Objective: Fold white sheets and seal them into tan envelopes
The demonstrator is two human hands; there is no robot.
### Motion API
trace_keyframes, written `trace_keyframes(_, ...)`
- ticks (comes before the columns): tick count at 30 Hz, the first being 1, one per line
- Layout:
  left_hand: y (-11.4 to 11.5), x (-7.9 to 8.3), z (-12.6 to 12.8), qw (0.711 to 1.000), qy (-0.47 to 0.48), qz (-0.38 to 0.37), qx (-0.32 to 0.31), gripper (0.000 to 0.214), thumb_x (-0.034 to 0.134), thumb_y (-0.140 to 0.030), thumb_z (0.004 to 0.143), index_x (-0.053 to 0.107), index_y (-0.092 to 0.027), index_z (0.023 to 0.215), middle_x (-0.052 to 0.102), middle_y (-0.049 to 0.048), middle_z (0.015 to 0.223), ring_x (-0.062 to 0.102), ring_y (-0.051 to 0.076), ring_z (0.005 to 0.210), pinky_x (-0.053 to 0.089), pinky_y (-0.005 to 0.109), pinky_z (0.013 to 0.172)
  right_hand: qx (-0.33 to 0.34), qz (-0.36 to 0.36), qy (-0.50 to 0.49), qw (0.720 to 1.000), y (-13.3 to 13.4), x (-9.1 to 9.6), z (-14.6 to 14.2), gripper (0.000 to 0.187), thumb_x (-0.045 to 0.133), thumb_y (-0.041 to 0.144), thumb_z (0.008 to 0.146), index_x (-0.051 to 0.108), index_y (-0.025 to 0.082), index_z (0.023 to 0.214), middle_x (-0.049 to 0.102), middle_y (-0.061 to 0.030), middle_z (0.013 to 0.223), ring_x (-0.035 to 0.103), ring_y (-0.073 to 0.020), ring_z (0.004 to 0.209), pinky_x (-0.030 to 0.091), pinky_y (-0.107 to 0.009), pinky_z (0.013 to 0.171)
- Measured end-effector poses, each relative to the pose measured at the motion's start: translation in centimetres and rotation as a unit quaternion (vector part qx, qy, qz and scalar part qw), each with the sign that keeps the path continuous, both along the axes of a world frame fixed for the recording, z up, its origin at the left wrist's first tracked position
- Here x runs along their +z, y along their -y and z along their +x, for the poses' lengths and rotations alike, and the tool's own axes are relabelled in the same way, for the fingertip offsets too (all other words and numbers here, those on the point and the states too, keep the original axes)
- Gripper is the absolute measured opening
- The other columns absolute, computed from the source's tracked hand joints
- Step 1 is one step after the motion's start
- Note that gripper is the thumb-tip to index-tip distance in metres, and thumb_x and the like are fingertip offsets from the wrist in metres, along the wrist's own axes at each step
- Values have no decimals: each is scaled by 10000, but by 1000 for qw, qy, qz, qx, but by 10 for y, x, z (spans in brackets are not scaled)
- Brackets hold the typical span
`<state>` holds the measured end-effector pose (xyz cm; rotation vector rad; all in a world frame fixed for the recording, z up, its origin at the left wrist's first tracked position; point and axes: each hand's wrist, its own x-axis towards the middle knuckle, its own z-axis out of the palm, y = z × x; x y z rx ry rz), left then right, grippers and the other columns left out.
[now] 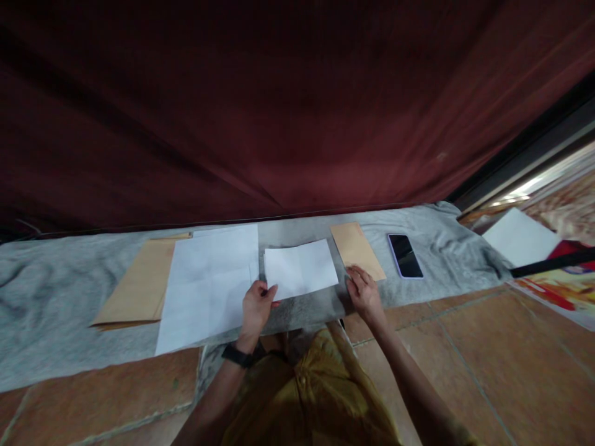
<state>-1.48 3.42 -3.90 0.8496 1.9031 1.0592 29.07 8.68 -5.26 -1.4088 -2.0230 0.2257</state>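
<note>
Left hand (pixel 256 308): pinches the near-left corner of the folded white paper (pixel 301 268), which lies on the grey cloth (pixel 56 297) at its 1 o'clock.
Right hand (pixel 365 292): released, fingers flat, touching the small brown envelope (pixel 357 249) at 12 o'clock.
Phone (pixel 405 256): at 2 o'clock.

The scene is dimly lit; glare is seen only at three o'clock. The edges are bent by wide-angle distortion.

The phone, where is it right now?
Head view: the phone lies on the grey cloth, just right of the small brown envelope by the right hand.
</note>
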Motion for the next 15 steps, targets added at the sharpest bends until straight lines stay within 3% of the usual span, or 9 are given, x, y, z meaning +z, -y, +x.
trace_keyframes(3, -1, -2, 0, 1000, 1, 17, 10, 290, 663, -472, 765, 466, -260, 780, 521, -53, 663, 652, 167, 542, 552, 291, 474, 38, 1, -35, 999, 6, 10, -15, 371, 450, 254, 1008, 611, 233, 1342, 600, -126, 1377, 554, -280, 1291, 471, -513, 1097)
trace_keyframes(8, -3, 0, 3, 999, 0, 32, 29, 216, 651, -358, 791, 473, -253, 855, 543, -35, 745, 632, 155, 608, 590, 302, 506, 162, -16, -31, 986, 18, 19, -66, 400, 440, 222, 1020, 571, 235, 1398, 560, -97, 1460, 468, -257, 1398, 442, -503, 1153)
trace_keyframes(11, 0, 3, 4, 999, 3, 28, 23, 215, 621, -306, 826, 470, -254, 970, 581, -19, 798, 647, 155, 606, 581, 292, 495, 198, -16, -7, 980, 16, 14, -88, 424, 461, 233, 1014, 549, 234, 1429, 531, -101, 1496, 423, -271, 1439, 408, -540, 1176)
trace_keyframes(15, 4, 6, 5, 999, -17, 35, 17, 240, 574, -271, 869, 467, -252, 1083, 618, -12, 816, 660, 154, 575, 572, 285, 511, 201, -17, 9, 979, 8, 1, -92, 435, 462, 238, 1016, 537, 206, 1443, 514, -115, 1512, 413, -270, 1449, 389, -547, 1188)
